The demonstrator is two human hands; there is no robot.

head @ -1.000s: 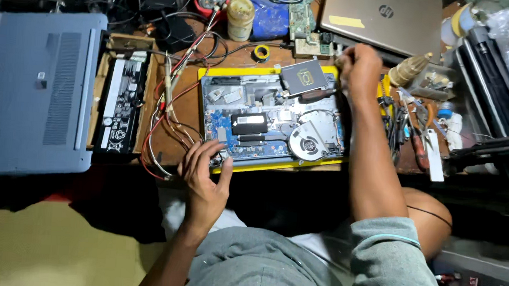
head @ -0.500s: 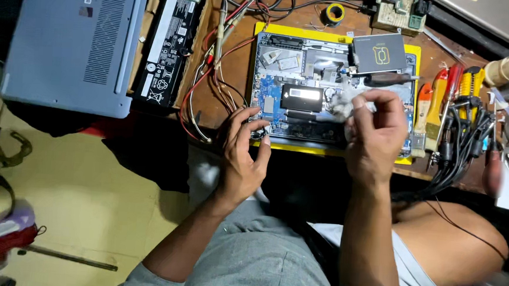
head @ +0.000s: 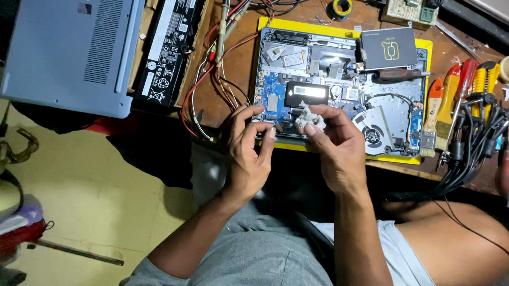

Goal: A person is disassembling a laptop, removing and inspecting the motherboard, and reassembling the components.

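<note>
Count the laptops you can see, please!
2. The opened laptop with its bare circuit board lies on the yellow mat, just above both hands. The closed blue-grey laptop lies at the far left, beside the long black battery. More may be hidden outside the view.

We see a small crumpled wad of grey-white tissue (head: 310,118), pinched at the fingertips of the right hand (head: 336,151), hovering just over the near edge of the opened laptop (head: 340,92). That laptop lies flat, base cover off, blue board and round fan exposed.
</note>
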